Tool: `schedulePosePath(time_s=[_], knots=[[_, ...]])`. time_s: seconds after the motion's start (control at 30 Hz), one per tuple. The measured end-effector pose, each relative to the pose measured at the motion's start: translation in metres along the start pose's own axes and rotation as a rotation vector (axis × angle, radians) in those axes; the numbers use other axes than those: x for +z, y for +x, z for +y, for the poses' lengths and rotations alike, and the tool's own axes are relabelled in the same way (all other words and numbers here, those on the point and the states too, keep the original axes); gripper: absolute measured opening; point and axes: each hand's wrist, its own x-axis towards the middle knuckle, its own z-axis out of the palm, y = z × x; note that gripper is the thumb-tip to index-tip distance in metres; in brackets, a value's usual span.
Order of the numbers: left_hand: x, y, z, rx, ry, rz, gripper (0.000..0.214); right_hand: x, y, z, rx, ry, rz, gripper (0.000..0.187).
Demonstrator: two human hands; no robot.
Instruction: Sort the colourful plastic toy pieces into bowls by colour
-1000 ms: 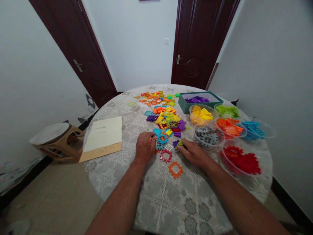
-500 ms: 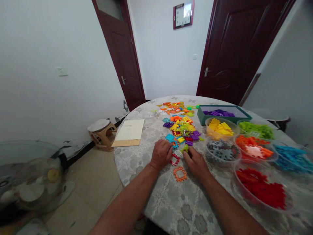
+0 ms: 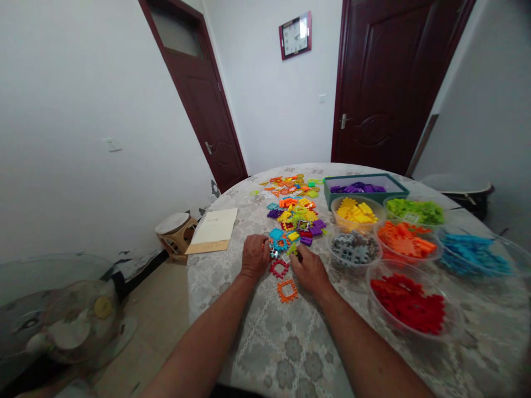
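Note:
My left hand (image 3: pixel 256 254) rests on the patterned tablecloth with its fingers curled, left of a small grey piece (image 3: pixel 274 253). Whatever its fingertips may hold is hidden. Between finger and thumb of my right hand (image 3: pixel 307 269) is a lime-green interlocking block (image 3: pixel 292 249), pinched low over the table. A white piece (image 3: pixel 286 258) lies between the hands. Just below it are a red notched frame (image 3: pixel 279 268) and an orange square frame (image 3: pixel 287 290). Beyond my fingers, blue notched pieces (image 3: pixel 276 234) border a heap of mixed colours (image 3: pixel 299 214).
Clear bowls on the right hold yellow (image 3: pixel 357 211), grey (image 3: pixel 354 247), orange (image 3: pixel 409 240), green, blue (image 3: pixel 475 254) and red pieces (image 3: pixel 409 304). Behind them is a green box (image 3: pixel 365 188) with purple pieces. Paper (image 3: pixel 214 226) lies left; a stool (image 3: pixel 176 235) stands beyond.
The view has swung right, so the table things appear further left. My left hand has drawn slightly left, uncovering the red frame and the grey piece. My right hand still pinches the green block.

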Motion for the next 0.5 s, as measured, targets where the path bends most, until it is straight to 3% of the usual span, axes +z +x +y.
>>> schedulePosePath(time_s=[0.5], knots=[[0.0072, 0.0037, -0.0029, -0.037, 0.151, -0.106, 0.019, 0.0001, 0.0012, 0.0077, -0.047, 0.163, 0.047, 0.015]])
